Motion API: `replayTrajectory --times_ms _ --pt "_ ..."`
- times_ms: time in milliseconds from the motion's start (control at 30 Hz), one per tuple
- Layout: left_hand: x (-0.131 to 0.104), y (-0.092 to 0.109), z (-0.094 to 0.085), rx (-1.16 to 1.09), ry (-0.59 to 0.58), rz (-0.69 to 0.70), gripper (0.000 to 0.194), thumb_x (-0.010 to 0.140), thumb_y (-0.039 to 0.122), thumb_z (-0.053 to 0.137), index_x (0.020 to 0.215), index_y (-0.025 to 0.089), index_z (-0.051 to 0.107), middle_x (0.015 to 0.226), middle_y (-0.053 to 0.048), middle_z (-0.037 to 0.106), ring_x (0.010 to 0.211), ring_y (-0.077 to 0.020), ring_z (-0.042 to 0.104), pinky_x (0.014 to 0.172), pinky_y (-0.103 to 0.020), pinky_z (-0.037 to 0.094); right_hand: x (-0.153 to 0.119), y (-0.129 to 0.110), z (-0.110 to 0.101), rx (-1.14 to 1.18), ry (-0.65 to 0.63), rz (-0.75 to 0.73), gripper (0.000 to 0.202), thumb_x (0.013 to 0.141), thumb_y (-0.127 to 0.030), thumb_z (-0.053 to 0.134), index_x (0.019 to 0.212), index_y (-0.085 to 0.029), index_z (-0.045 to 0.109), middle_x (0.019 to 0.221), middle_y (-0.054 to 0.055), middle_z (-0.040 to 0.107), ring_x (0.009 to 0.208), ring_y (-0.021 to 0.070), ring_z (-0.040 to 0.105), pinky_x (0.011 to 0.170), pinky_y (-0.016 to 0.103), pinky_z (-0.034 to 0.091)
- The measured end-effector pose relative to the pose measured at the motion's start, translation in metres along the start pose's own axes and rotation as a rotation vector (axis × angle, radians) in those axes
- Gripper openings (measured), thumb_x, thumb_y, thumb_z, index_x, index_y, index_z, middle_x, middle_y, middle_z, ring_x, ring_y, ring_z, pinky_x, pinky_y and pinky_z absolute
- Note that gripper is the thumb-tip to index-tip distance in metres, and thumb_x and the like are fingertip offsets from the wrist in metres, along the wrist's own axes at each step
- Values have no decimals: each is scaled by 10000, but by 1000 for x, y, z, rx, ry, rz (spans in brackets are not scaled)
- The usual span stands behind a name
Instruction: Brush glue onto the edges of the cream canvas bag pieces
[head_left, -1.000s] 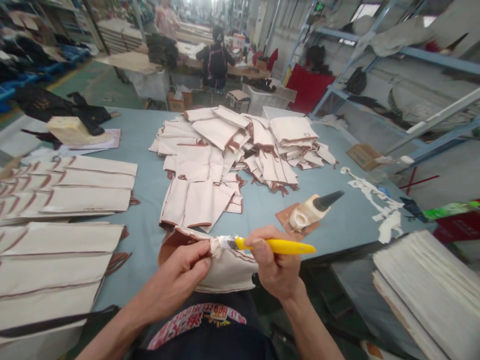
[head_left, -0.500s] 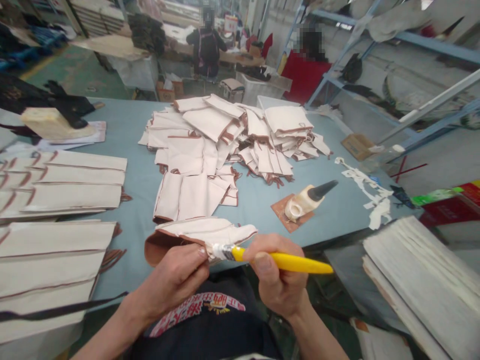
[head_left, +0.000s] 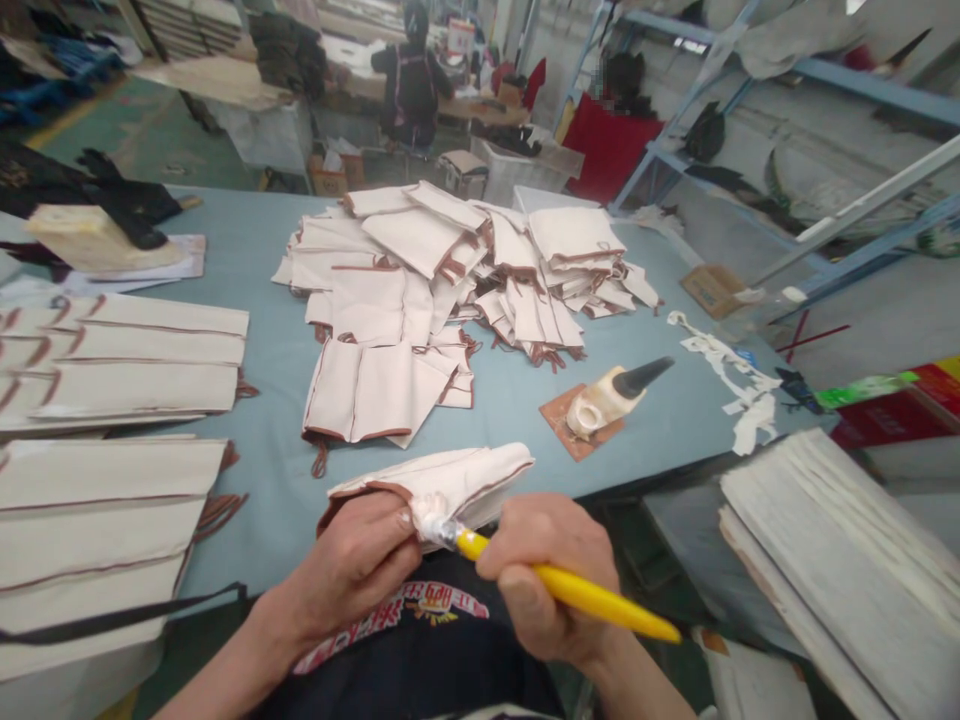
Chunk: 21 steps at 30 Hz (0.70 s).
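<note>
My left hand [head_left: 367, 555] pinches the brown-trimmed edge of a cream fabric pouch [head_left: 480, 475], held up at the near edge of the table. In my right hand [head_left: 551, 580] is a paintbrush [head_left: 592, 600] with a yellow handle, gripped in closed fingers. Its bristles carry thick white paste and press against the pouch beside my left fingertips. Another cream pouch [head_left: 360, 390] lies flat just beyond, its brown cord hanging out. My fingers hide part of the worked edge.
A heap of cream pouches [head_left: 420, 240] covers the back of the blue-grey table [head_left: 495, 400]. Stacked pouches [head_left: 112, 480] lie at left. A glue bottle [head_left: 607, 400] with a dark nozzle rests on a brown square. White scraps [head_left: 739, 380] lie at right. A person [head_left: 412, 85] stands farther back.
The pouch has shifted right and tipped, hiding most of its brown inside. The brush handle now slants more steeply down to the right, with its bristles lower against the fabric.
</note>
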<state>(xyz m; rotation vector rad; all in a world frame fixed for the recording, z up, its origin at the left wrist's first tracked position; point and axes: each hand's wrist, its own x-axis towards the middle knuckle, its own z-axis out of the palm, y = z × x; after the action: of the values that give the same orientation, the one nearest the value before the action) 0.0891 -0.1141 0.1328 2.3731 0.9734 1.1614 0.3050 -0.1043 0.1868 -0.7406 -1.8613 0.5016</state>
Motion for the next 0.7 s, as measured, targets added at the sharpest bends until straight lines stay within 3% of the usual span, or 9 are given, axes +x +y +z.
replayTrajectory --times_ms 67,233,333,500,600,700 --pt "-2 -1 1 -24 -17 -5 252 956 -1 486 861 223 552 687 21 586 619 -146 533 626 -257 434 -1 -4 2 12 -54 -32 396 1119 -397 447 788 -255 613 549 -62 653 455 94 591 560 222 523" --pt "-6 -3 0 3 -59 3 261 959 6 472 842 220 563 733 -8 625 671 -162 571 631 -282 445 -4 -3 0 -6 67 20 334 1111 -359 465 837 -263 631 595 -45 679 498 122 646 552 244 522" --pt "-4 -3 -1 33 -76 -5 254 965 3 468 897 206 605 788 -26 654 718 -172 602 667 -290 469 -3 -1 -2 0 -4 18 362 1104 -354 469 794 -256 628 574 -48 673 495 111 640 555 227 520" --pt "0 -3 -1 55 -54 38 233 970 24 489 865 208 587 772 -15 652 692 -163 595 648 -272 465 2 -1 -3 -16 56 75 324 1100 -326 478 833 -254 647 654 -34 728 565 120 690 591 236 529" --pt "2 -4 1 43 -35 22 238 969 29 498 834 211 572 747 -7 631 666 -157 576 630 -266 447 0 0 0 4 -4 60 355 1099 -345 476 798 -243 634 626 -33 707 543 112 668 587 229 523" --pt "2 -5 2 -5 -9 -8 289 952 2 482 768 224 502 698 18 581 619 -139 524 588 -259 396 -9 7 -1 53 23 154 343 1087 -346 500 804 -238 661 641 -15 696 536 126 642 563 252 511"
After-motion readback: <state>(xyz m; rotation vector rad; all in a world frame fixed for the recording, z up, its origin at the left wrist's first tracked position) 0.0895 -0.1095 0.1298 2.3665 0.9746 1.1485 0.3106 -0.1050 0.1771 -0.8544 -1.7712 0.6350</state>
